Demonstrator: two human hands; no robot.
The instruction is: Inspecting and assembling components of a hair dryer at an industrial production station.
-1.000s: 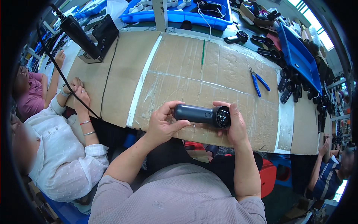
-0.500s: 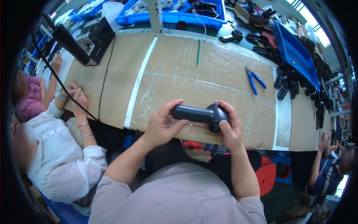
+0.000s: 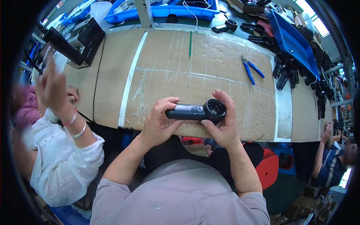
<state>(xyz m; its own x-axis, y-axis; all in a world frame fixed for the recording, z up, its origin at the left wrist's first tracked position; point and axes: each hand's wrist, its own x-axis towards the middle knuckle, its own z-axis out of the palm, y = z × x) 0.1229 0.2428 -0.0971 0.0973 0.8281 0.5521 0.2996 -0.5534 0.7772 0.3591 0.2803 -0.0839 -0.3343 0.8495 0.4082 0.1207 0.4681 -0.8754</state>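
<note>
A dark grey handheld fan [image 3: 190, 111] lies level between my two hands, just above the near edge of the cardboard-covered bench. Its round head, with the bladed grille turned up at me, is on the right. My left hand [image 3: 159, 118] is closed round the handle's free end, thumb below and fingers above. Around the fan's head my right hand [image 3: 225, 122] is closed, the thumb at its lower side and the fingers at its far right. Part of the handle's end is hidden by my left fingers.
Blue-handled nippers [image 3: 250, 71] and a thin green stick [image 3: 190, 44] lie on the cardboard [image 3: 165, 84]. Dark fan parts [image 3: 284, 77] sit at the right beside a blue tray [image 3: 294, 45]. A black device [image 3: 88, 43] stands back left. A co-worker's raised hand [image 3: 56, 88] is at the left.
The fan has been rolled in my hands, so its bladed grille and a marked handle side now show. The co-worker at the left has lifted a hand off the bench.
</note>
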